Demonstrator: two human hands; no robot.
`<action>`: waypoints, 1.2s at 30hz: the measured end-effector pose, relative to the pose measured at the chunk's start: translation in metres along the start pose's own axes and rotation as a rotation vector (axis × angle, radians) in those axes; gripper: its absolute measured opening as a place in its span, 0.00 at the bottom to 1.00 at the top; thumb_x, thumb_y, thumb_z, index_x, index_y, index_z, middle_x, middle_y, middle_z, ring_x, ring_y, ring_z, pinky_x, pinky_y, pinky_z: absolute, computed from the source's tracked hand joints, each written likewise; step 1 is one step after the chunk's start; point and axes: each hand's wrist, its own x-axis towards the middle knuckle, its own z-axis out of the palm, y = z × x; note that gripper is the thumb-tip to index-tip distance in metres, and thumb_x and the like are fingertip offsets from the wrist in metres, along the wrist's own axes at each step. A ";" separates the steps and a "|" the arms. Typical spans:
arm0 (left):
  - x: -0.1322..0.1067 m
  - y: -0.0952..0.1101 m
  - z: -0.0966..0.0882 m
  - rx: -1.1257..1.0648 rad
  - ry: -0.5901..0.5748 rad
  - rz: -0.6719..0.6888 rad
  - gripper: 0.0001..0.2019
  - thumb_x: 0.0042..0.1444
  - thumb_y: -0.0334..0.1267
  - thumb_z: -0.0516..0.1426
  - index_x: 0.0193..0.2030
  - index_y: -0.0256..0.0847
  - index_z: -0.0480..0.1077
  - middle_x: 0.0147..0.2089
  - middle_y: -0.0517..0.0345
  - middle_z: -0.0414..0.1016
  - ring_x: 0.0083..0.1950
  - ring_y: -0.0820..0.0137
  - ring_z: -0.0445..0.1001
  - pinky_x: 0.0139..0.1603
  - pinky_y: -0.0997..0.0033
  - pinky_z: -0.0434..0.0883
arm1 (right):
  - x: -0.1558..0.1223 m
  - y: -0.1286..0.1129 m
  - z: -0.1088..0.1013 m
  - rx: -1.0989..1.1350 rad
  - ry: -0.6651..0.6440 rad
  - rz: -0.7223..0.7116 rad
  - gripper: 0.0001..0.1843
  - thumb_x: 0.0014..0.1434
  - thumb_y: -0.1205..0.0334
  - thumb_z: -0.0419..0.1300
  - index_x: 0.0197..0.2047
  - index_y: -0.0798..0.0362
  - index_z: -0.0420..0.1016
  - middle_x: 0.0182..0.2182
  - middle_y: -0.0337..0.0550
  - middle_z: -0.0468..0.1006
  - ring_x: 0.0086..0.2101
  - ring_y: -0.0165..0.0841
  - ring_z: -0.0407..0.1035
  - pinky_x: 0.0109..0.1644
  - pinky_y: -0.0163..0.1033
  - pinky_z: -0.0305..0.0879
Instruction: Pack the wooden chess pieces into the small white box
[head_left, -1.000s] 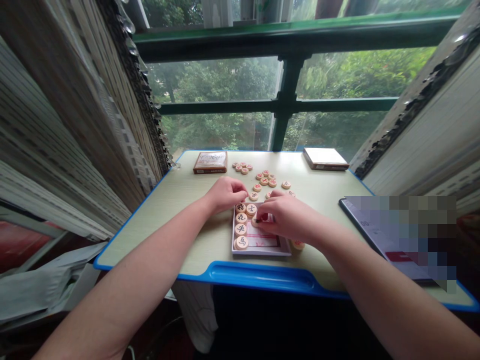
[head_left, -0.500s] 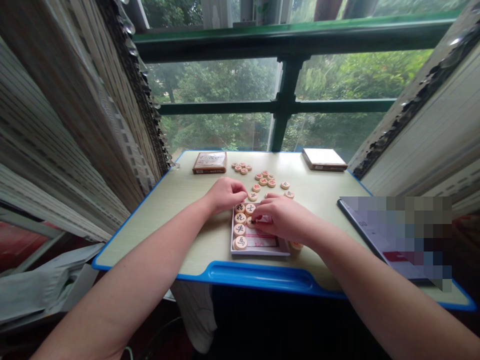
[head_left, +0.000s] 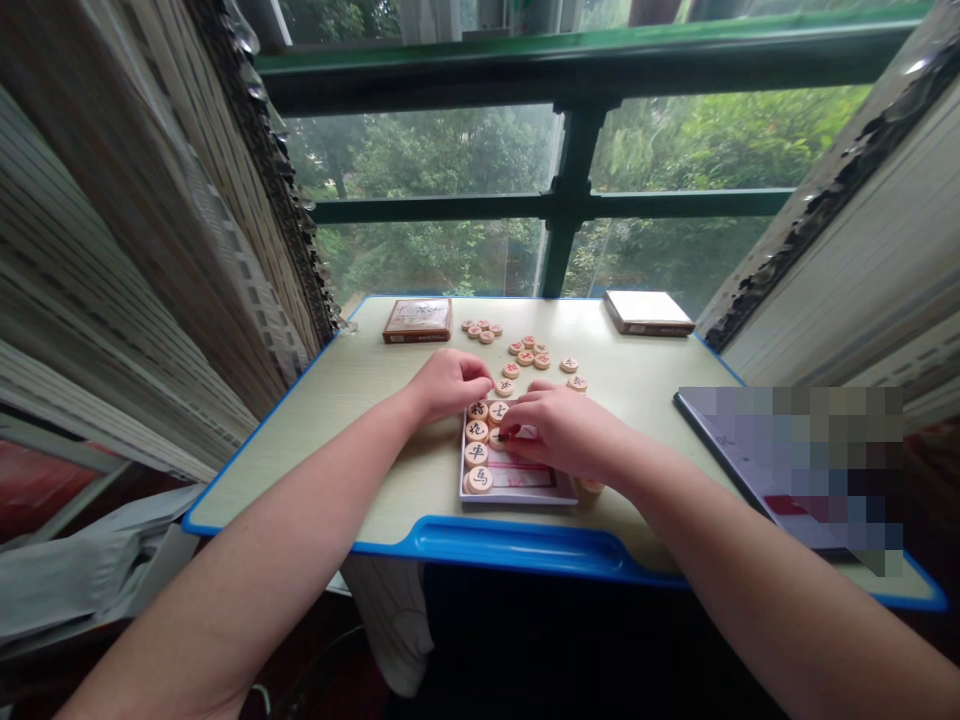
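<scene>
A shallow white box [head_left: 517,501] lies on the desk with round wooden Chinese chess pieces in its left part. One column holds several black-marked pieces, among them a front piece [head_left: 480,479]; a second column stands beside it. My right hand [head_left: 559,425] reaches over the box from the right, fingertips closed on a Chinese chess piece [head_left: 496,438] in the second column. At the box's far left corner is my left hand [head_left: 450,384], fingers curled and thumb against them; what they hold, if anything, is hidden.
Loose red- and black-marked pieces [head_left: 526,358] lie beyond the box, with a small cluster [head_left: 486,337] farther back. A brown box [head_left: 418,321] sits back left, a white-topped box [head_left: 649,312] back right. A tablet-like device [head_left: 720,440], partly blurred, lies right. Blue trim edges the desk [head_left: 322,450].
The whole view has shifted slightly upward. Both hands keep nearly the same places at the box, the right fingers still on the piece in the second column.
</scene>
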 end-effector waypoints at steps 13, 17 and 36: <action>-0.001 -0.001 0.002 -0.048 -0.012 -0.008 0.11 0.43 0.35 0.54 0.29 0.32 0.76 0.23 0.57 0.74 0.25 0.73 0.68 0.26 0.76 0.63 | -0.006 0.048 -0.027 -0.180 0.241 0.664 0.13 0.57 0.66 0.53 0.38 0.55 0.79 0.36 0.49 0.79 0.36 0.37 0.70 0.38 0.37 0.60; -0.001 -0.002 0.003 -0.038 -0.021 0.014 0.11 0.43 0.34 0.54 0.29 0.32 0.76 0.22 0.57 0.73 0.24 0.74 0.67 0.25 0.76 0.62 | -0.011 0.066 -0.029 -0.171 0.091 0.877 0.15 0.54 0.69 0.54 0.42 0.54 0.78 0.38 0.48 0.80 0.38 0.38 0.71 0.37 0.37 0.61; -0.003 0.006 0.000 -0.051 0.000 0.053 0.11 0.44 0.36 0.56 0.30 0.31 0.76 0.22 0.57 0.71 0.23 0.76 0.63 0.25 0.76 0.60 | -0.003 0.063 -0.017 -0.044 0.051 0.848 0.15 0.50 0.58 0.57 0.38 0.53 0.80 0.32 0.47 0.80 0.29 0.34 0.70 0.29 0.34 0.58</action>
